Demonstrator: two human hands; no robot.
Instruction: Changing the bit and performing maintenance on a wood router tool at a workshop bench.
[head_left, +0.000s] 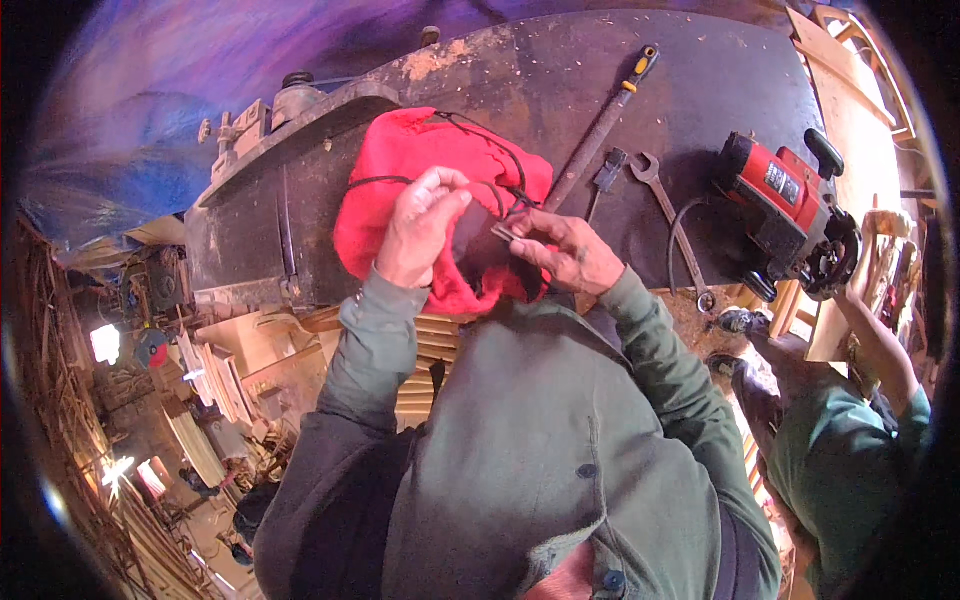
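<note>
A red cloth bag (385, 215) with black cords lies at the front edge of the dark bench, its dark mouth turned toward me. My left hand (425, 225) is at the mouth's left side, thumb and fingers pinched together. Whether they grip the cloth, a cord or something small, I cannot make out. At the right side of the mouth, my right hand (570, 250) pinches a small metal piece (504, 232) between thumb and fingers. It is too small to name. A black cord (520, 203) hangs loosely just above that piece.
Right of the bag lie a long rasp or file (600, 135) with a yellow-black handle, a small metal tool (608, 172), a wrench (672, 215) and a red-black router (785, 200). Another person's hand (850, 300) is by the router. A vise-like metal fixture (240, 130) stands at the left.
</note>
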